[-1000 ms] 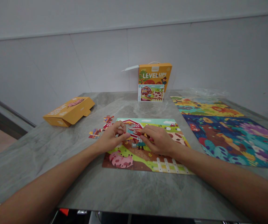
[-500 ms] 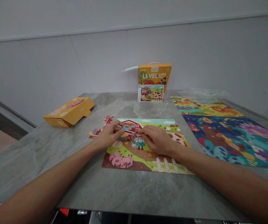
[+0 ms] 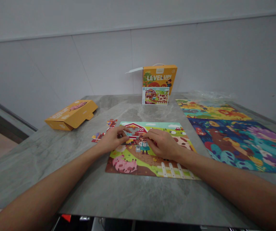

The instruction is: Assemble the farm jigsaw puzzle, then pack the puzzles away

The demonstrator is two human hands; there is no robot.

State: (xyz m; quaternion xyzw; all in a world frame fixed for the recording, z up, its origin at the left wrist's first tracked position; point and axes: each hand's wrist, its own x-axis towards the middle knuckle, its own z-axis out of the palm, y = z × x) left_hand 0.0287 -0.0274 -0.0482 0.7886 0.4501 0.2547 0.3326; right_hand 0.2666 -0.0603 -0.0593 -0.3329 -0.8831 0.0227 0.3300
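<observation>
A farm jigsaw puzzle [image 3: 149, 163] lies on the table, its pieces joined into a sheet with a barn, a farmer, a pig, cows and a white fence. Grey tabletop shows through a gap in the barn. At the left side of this gap is my left hand [image 3: 112, 138], thumb and fingers apart with nothing between them. My right hand [image 3: 163, 142] rests on the sheet by the farmer's head, its fingers curled and tips together; whatever they hold, if anything, is hidden. Loose puzzle pieces [image 3: 112, 122] lie beyond my left hand, partly covered by it.
An orange "LEVEL UP!" box [image 3: 160, 75] stands by the wall, a farm picture card [image 3: 155, 96] leaning before it. Another orange box [image 3: 71, 115] lies at the left. On the right are two joined puzzles, one yellow [image 3: 214, 110], one dark blue [image 3: 238, 144], with clear plastic behind.
My left fingers have spread and let go of a puzzle piece, which now lies flat in the barn's lower part. My right hand has hardly moved.
</observation>
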